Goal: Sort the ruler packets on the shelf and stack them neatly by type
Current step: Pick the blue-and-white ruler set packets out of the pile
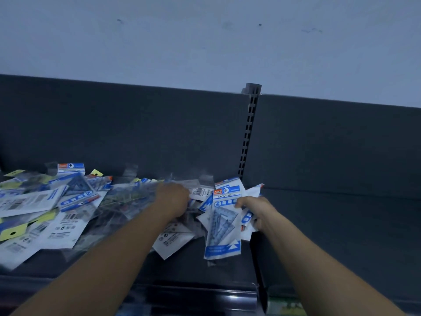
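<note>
Ruler packets (68, 215) lie heaped and unsorted on the left part of the shelf (341, 224), blue-header and yellow-tab types mixed. Right hand (256, 212) pinches a blue GEOMETRIC set-square packet (224, 224) by its upper edge at the heap's right end, probably to start a stack on the bare shelf beside it. Left hand (174, 198) reaches into the heap; its fingers are buried, so its grip cannot be told. Sorting looks barely begun.

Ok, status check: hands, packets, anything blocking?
Right hand grips a bunch of blue geometric packets. Left hand dug into the mixed pile, fingers hidden. No neat stacks visible yet.
</note>
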### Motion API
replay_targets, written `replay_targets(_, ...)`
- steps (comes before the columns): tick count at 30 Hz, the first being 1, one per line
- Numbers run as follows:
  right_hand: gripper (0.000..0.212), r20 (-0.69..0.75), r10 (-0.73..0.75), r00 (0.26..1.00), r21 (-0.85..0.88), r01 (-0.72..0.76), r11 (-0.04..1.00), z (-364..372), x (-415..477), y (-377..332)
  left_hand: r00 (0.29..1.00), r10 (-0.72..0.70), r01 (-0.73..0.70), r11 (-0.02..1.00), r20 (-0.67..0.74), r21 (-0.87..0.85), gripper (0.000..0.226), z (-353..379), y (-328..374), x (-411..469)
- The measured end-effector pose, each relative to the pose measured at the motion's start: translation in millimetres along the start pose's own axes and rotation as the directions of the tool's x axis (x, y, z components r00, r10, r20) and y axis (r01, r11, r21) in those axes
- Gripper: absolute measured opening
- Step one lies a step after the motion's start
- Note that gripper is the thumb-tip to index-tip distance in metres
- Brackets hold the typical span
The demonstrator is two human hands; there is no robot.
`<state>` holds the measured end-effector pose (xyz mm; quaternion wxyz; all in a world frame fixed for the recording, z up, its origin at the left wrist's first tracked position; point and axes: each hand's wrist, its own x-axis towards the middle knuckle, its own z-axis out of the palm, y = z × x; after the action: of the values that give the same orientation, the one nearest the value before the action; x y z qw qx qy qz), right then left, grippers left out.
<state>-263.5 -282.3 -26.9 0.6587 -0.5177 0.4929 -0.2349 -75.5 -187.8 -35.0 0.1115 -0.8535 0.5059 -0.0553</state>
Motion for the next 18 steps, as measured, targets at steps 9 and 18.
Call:
replay_targets(9, 0.010, 0.045, 0.005, 0.999, -0.035, -0.003, 0.999, -3.1, 7.1, -3.0, 0.988, -0.107, 0.121, 0.984, 0.107, -0.134, 0.080, 2.2, 0.1, 24.5)
replay_targets(18, 0.013, 0.060, -0.005, 0.998, -0.011, 0.006, 1.000, -10.4, 7.1, -1.6, 0.997, 0.083, -0.083, 0.996, 0.001, 0.024, 0.032, -25.9, 22.2, 24.3)
